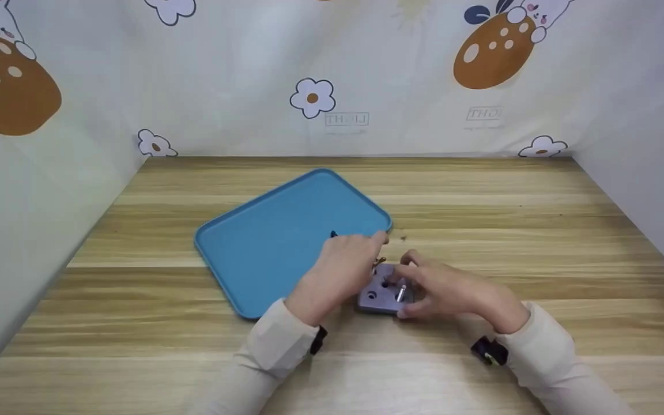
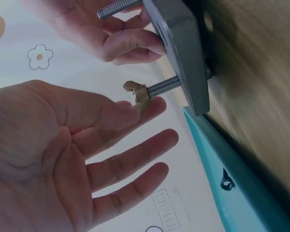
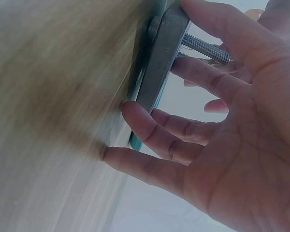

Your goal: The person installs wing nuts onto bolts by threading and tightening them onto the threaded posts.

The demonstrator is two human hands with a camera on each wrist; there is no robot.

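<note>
A grey metal plate (image 1: pixel 371 302) with holes lies low over the table, in front of both hands. Two threaded bolts stick up from it; one bare bolt (image 1: pixel 401 293) stands near my right hand (image 1: pixel 447 288). On the other bolt (image 2: pixel 164 87) sits a brass wing nut (image 2: pixel 141 96), at the outer end of the thread. My left hand (image 1: pixel 343 262) pinches this wing nut between thumb and index finger, its other fingers spread. My right hand holds the plate, thumb at the near edge and index finger on its top, with other fingertips touching the table (image 3: pixel 53 111).
A blue tray (image 1: pixel 274 230) lies at an angle to the left, partly behind my left hand. On it is a small dark piece with a ring end (image 2: pixel 226 182). A patterned curtain (image 1: pixel 240 86) borders the table at the back and sides.
</note>
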